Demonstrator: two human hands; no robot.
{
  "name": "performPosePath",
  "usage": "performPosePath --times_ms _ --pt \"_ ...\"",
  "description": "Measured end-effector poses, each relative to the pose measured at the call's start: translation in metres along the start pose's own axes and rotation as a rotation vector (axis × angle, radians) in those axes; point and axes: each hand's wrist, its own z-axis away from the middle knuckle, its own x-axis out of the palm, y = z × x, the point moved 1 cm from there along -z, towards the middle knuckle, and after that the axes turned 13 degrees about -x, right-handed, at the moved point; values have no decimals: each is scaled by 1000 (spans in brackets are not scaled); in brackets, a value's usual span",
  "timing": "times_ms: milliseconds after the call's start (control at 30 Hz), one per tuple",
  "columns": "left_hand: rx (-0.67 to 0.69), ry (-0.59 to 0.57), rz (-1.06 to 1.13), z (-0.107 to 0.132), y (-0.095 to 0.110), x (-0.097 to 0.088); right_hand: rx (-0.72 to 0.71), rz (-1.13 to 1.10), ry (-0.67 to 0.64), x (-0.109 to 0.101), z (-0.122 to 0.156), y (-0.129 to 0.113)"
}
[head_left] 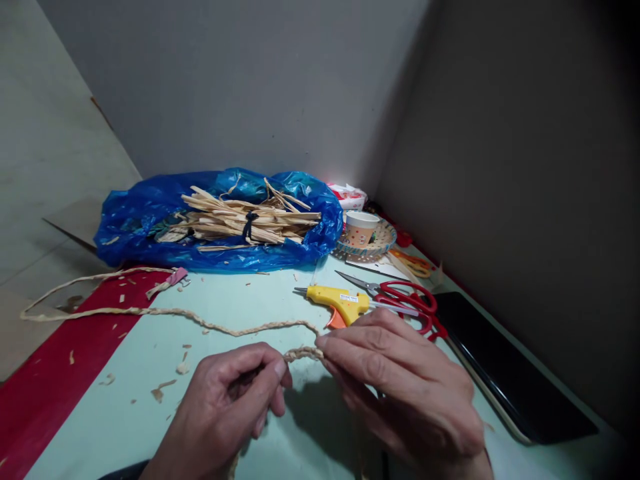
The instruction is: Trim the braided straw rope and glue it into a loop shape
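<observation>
A thin braided straw cord [240,331] runs from a pink-and-metal binder clip [180,276] at the left, loops past the table's left side and comes back to my hands. My left hand [235,393] pinches the braid between thumb and forefinger. Close to it on the right, my right hand [395,373] grips the same braid with its fingertips, the fingers pressed together. A short curved piece of braid [303,354] spans the gap between the two hands. Just beyond my right hand lies a yellow glue gun [337,300], its nozzle pointing left.
Dry straw strips [250,223], tied in a bundle, lie on a blue plastic bag [145,200]. Behind the glue gun are red-handled scissors [407,293] and a paper cup [361,230] on a woven dish [385,237]. A black tablet-like slab [515,373] lies right. Straw scraps [158,393] dot the table.
</observation>
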Motion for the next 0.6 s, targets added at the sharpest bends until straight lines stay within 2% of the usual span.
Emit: performPosePath --times_ms 133,267,400,467,600 --pt "6 -6 -16 -2 0 -1 -148 110 2 7 4 -4" --pt "-21 -39 99 -3 -9 -2 -312 278 58 18 5 -5" --pt "-59 -134 209 -3 -13 -3 -462 403 -19 21 3 -6" --pt "-51 -159 223 -3 -12 -3 -469 427 -62 19 1 -10" --pt "29 -109 189 -5 -11 -3 -301 412 -219 16 0 -20"
